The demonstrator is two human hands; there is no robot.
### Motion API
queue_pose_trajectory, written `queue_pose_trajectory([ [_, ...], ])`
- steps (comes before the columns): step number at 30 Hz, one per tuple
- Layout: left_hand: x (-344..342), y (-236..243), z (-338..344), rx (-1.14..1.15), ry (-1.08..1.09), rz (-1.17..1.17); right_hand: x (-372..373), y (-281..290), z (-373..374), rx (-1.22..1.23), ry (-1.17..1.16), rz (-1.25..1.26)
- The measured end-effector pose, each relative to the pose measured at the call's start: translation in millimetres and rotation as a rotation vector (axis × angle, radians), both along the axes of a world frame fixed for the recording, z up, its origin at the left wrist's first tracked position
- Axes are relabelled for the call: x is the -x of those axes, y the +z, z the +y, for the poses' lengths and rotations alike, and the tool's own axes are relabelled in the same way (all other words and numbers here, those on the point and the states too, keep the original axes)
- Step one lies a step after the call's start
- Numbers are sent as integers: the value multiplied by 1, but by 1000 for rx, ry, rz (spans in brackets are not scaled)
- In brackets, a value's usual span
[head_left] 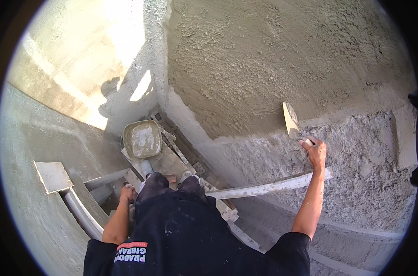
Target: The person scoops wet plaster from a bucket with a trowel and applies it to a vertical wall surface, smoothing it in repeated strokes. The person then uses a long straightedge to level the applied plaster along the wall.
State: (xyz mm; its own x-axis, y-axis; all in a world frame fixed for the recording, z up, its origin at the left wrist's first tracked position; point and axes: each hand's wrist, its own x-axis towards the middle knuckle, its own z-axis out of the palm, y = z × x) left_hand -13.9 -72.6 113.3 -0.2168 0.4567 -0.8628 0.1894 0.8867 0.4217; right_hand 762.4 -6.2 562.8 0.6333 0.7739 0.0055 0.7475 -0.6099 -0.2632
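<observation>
My right hand (315,151) is closed around the handle of a trowel (291,123), its arm stretched out to the right. The pale pointed blade is at the wall, close to the border between smoother brown plaster (236,69) and rough grey plaster (351,147) below it. Some mortar shows along the blade's edge. My left hand (128,193) is low at the left beside my leg, fingers curled. A small dark end sticks out above that fist, but I cannot make out what it belongs to.
A mortar-smeared tub (142,139) stands ahead of my feet on boards. A long whitish bar (268,187) slants from my legs toward the right wall. At left, a square pale plate (53,177) tops a curved white length (82,212). Rubble and planks lie around my feet.
</observation>
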Motion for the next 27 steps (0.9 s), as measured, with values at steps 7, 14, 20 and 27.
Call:
queue_pose_trajectory([
  [7, 18, -20, -8, 82, -83, 56, 37, 62, -22, -273, 2, -339],
  [14, -6, -10, 14, 77, -582, 106, 148, 5, 7, -396, 61, -414],
  [20, -13, 29, 49, 74, -820, -64, 295, -132, 71, -226, 170, 216],
  [27, 6, 25, 83, 124, -929, -108, 446, -343, 141, 358, 117, 662],
])
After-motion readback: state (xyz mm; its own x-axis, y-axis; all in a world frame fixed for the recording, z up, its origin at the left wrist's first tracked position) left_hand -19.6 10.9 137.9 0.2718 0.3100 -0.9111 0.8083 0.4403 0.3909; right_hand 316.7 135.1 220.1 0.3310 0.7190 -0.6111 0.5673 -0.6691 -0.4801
